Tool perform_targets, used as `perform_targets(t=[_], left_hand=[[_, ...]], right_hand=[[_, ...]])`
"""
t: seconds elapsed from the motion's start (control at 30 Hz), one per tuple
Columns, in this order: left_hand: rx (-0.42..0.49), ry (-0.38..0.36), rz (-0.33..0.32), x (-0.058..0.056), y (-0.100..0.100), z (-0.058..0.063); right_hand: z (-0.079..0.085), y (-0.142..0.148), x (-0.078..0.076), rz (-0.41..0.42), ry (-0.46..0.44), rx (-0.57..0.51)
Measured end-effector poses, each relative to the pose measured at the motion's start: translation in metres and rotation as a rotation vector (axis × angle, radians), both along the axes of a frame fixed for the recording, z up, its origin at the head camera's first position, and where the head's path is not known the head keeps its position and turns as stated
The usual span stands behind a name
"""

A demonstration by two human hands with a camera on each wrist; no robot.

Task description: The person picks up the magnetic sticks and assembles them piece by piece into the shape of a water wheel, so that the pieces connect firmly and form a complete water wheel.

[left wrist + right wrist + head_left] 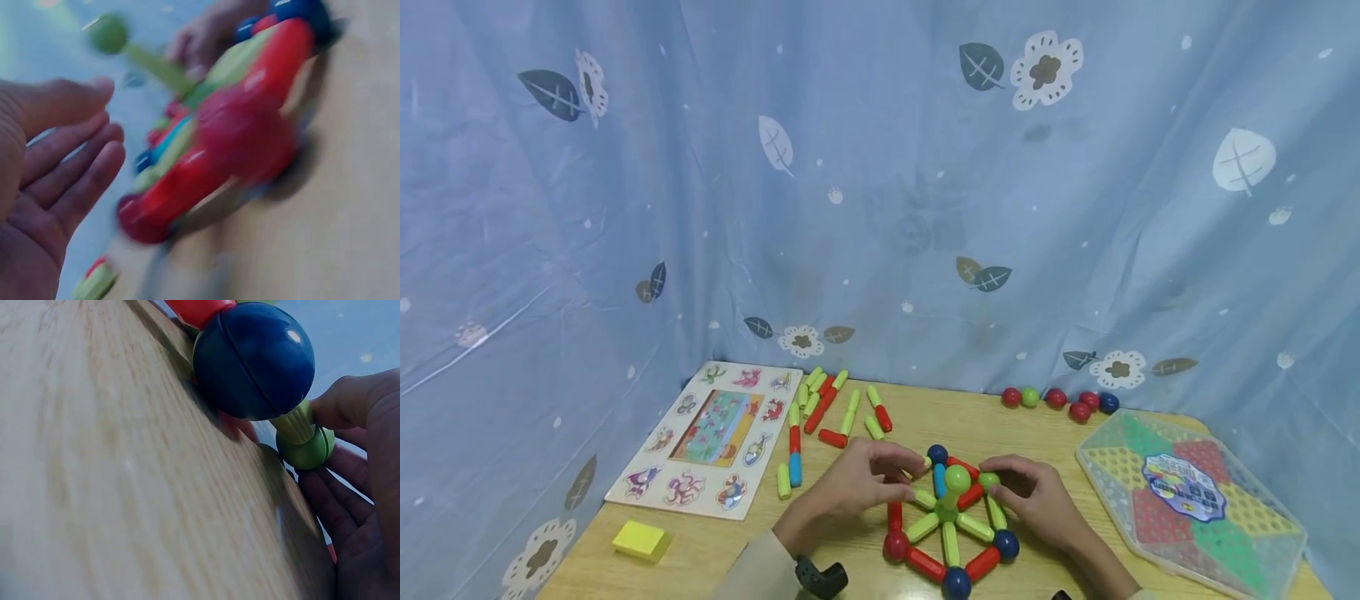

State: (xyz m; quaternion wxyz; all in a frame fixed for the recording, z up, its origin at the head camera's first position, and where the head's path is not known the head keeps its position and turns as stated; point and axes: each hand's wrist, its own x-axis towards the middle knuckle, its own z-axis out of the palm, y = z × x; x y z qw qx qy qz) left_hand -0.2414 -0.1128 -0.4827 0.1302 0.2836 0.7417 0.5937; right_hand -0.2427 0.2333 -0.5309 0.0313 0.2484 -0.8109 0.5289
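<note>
A wheel of magnetic rods and balls stands on the table, with green spokes such as the front rod (951, 543), red rim rods and red and blue balls. A green ball (957, 479) tops an upright green rod at its middle. My left hand (861, 479) is at the wheel's left side; in the left wrist view its fingers (94, 178) are apart from the pieces, holding nothing. At the right rim my right hand (1037, 500) pinches a green ball (306, 450) joined to a green rod (295, 425). Beside that rod is a blue ball (256, 362).
Loose green, red and blue rods (795, 442) lie at the back left, near a sea-animal puzzle board (625, 492). A yellow block (642, 540) is at the front left. Spare balls (1056, 398) line the back edge; a hexagonal game board (1187, 492) lies right.
</note>
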Motion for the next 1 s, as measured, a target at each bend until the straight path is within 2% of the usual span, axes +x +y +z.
perform_targets(t=[0.07,0.2,0.4,0.5,0.7,0.83,0.93,1.0], left_hand=[[0.051,-0.001,0.008,-0.007,-0.016,0.003],[0.095,0.057,0.037,-0.022,-0.045,0.007],[0.014,0.099,0.130,-0.043,-0.066,0.008],[-0.085,0.136,0.182,-0.050,-0.067,0.005],[-0.439,0.334,0.269,-0.058,-0.052,-0.002],[-0.591,0.465,0.256,-0.059,-0.041,-0.008],[-0.657,0.552,0.228,-0.057,-0.034,-0.007],[-0.701,0.579,0.230,-0.054,-0.031,-0.005]], right_hand=[[0.001,0.001,0.000,-0.006,0.016,0.006],[0.003,0.002,0.001,-0.018,0.027,0.009],[0.003,0.001,0.000,-0.023,0.039,0.009],[0.002,0.001,0.000,-0.003,0.043,0.001],[-0.001,0.000,-0.002,0.025,0.050,-0.024],[-0.003,0.001,-0.001,0.028,0.054,-0.028],[-0.002,0.001,-0.002,0.031,0.054,-0.034],[-0.001,0.002,-0.002,0.033,0.052,-0.035]])
